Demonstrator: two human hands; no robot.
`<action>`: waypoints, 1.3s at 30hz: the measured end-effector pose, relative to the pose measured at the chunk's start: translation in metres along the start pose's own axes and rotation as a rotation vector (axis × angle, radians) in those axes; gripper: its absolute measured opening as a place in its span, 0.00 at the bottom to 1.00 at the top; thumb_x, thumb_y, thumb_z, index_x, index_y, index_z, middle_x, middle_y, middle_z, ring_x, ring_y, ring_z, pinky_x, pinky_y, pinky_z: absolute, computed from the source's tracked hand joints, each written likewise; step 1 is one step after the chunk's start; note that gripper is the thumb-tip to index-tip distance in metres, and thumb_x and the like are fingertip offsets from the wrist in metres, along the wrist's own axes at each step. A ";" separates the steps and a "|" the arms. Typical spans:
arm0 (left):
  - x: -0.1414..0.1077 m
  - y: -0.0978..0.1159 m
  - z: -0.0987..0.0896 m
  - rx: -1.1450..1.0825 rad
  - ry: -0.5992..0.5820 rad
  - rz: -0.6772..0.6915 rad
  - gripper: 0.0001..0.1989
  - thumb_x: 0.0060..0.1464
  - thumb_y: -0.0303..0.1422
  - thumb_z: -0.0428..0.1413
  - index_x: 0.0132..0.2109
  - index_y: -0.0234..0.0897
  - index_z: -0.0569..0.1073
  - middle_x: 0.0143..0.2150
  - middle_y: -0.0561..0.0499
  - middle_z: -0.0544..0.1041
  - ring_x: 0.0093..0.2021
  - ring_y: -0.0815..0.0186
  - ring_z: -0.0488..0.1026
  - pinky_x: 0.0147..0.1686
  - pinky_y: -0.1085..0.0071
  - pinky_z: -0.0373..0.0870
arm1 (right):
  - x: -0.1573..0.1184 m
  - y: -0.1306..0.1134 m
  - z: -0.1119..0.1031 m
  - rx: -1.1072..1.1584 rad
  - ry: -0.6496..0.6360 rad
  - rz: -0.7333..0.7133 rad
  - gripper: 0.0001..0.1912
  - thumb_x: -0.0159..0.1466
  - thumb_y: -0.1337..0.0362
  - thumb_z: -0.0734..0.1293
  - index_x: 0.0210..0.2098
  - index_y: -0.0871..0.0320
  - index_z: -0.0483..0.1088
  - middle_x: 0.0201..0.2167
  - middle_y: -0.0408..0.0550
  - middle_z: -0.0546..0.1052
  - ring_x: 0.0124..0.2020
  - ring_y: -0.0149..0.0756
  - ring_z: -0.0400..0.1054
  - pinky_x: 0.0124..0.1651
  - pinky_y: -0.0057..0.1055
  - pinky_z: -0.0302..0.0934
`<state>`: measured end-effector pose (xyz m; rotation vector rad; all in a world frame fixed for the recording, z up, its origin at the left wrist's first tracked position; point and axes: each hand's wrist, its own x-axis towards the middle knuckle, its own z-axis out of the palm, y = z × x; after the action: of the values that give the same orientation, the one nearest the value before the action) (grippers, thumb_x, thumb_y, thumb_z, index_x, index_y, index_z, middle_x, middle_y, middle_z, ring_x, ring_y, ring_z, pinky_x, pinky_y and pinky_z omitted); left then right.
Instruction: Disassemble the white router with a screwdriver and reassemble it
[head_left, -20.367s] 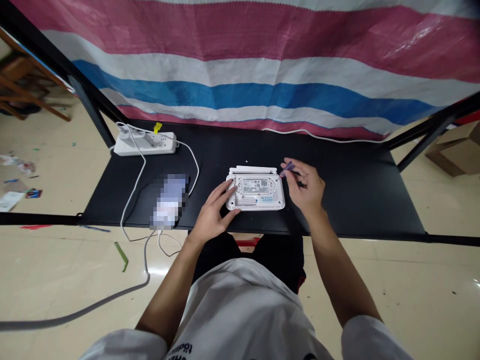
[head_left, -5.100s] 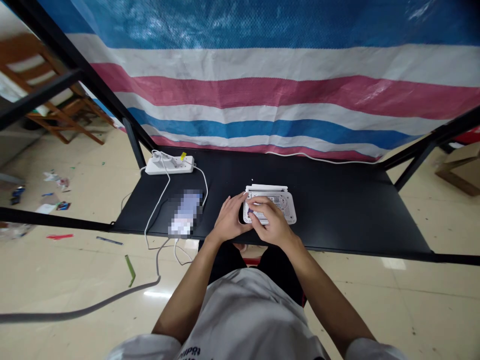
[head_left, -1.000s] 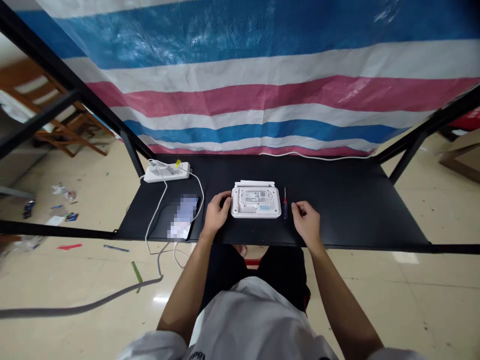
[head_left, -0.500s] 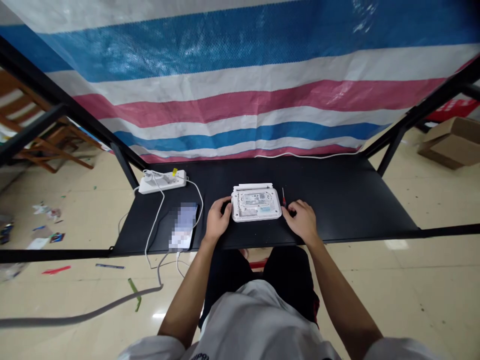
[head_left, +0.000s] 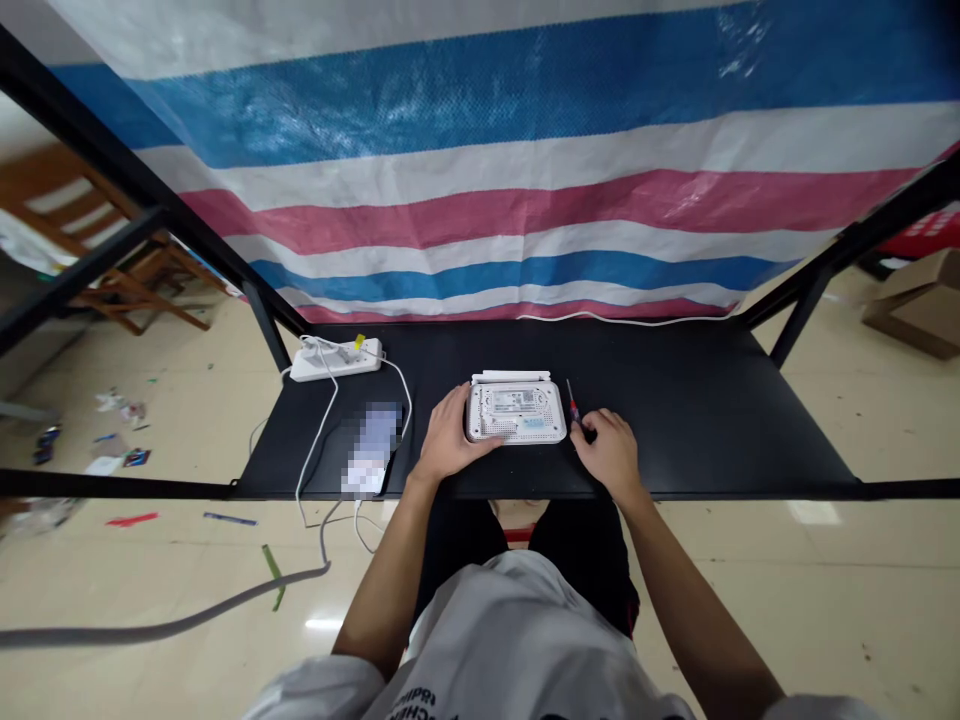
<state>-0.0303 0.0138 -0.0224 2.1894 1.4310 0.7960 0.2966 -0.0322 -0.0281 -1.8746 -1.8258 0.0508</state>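
A white router [head_left: 517,412] lies underside up on the black tabletop, its vents, label and corner screw holes showing, with a white antenna folded along its far edge. My left hand [head_left: 450,437] grips its left end, the thumb along the near edge and the fingers at the left side. Just right of the router is a small screwdriver [head_left: 574,409] with a red and dark handle, its thin shaft pointing away from me. My right hand [head_left: 609,450] is curled, with thumb and forefinger closed on the near end of that handle.
Left on the black table [head_left: 697,430] are a white power strip [head_left: 337,360] with cables and a phone [head_left: 373,448] on a charging cable. A striped plastic sheet [head_left: 517,200] hangs behind. Black frame posts rise on both sides; a cardboard box [head_left: 919,305] stands on the floor at right.
My left hand has come further round the router, its thumb now along the near edge. The right hand has closed on the screwdriver's handle, which has shifted slightly. The view has moved a little.
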 end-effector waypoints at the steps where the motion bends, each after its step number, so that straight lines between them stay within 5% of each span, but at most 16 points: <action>1: 0.000 0.001 0.000 0.016 -0.018 0.000 0.61 0.51 0.61 0.69 0.79 0.38 0.53 0.77 0.34 0.62 0.77 0.38 0.60 0.74 0.41 0.59 | 0.000 0.002 0.001 0.023 0.011 0.009 0.12 0.69 0.58 0.67 0.30 0.54 0.69 0.31 0.46 0.75 0.36 0.41 0.68 0.44 0.38 0.58; 7: 0.001 0.002 -0.003 0.054 -0.054 0.014 0.63 0.49 0.61 0.70 0.80 0.38 0.51 0.76 0.34 0.64 0.76 0.38 0.62 0.75 0.40 0.57 | -0.004 0.004 0.003 0.394 0.153 0.183 0.15 0.70 0.49 0.70 0.40 0.54 0.76 0.34 0.49 0.82 0.35 0.42 0.75 0.44 0.39 0.66; 12: -0.001 0.001 -0.004 0.041 -0.057 0.033 0.62 0.49 0.60 0.71 0.79 0.38 0.53 0.76 0.35 0.65 0.76 0.39 0.62 0.75 0.41 0.57 | 0.013 -0.028 -0.015 0.727 0.315 0.262 0.18 0.67 0.48 0.75 0.45 0.56 0.80 0.38 0.50 0.84 0.36 0.40 0.78 0.41 0.37 0.71; 17: -0.001 -0.001 -0.002 0.025 -0.039 0.046 0.61 0.49 0.57 0.72 0.80 0.41 0.52 0.75 0.36 0.67 0.74 0.38 0.64 0.74 0.39 0.57 | 0.051 -0.076 -0.029 0.931 0.141 0.083 0.14 0.66 0.51 0.76 0.44 0.53 0.81 0.45 0.51 0.82 0.43 0.41 0.81 0.46 0.39 0.77; 21: -0.001 0.000 -0.001 -0.003 -0.031 0.058 0.62 0.48 0.56 0.73 0.80 0.42 0.52 0.75 0.36 0.66 0.74 0.38 0.65 0.74 0.38 0.57 | 0.074 -0.109 -0.019 1.068 0.022 0.025 0.22 0.65 0.53 0.78 0.55 0.51 0.76 0.45 0.49 0.84 0.46 0.42 0.82 0.49 0.40 0.79; 31: -0.001 -0.002 -0.001 -0.003 -0.041 0.044 0.62 0.48 0.55 0.73 0.79 0.42 0.53 0.76 0.37 0.66 0.75 0.39 0.64 0.76 0.39 0.55 | 0.091 -0.135 0.015 0.938 -0.060 -0.196 0.14 0.70 0.55 0.73 0.54 0.50 0.76 0.48 0.49 0.84 0.47 0.42 0.83 0.52 0.42 0.80; 39: 0.000 -0.001 -0.001 -0.008 -0.034 0.059 0.60 0.49 0.56 0.73 0.79 0.41 0.54 0.75 0.36 0.67 0.74 0.38 0.65 0.75 0.39 0.56 | 0.095 -0.146 0.009 0.749 -0.171 -0.454 0.17 0.75 0.65 0.64 0.60 0.47 0.75 0.57 0.50 0.82 0.58 0.44 0.78 0.65 0.48 0.73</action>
<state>-0.0318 0.0148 -0.0225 2.2378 1.3498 0.7799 0.1670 0.0537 0.0512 -0.9487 -1.9302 0.6510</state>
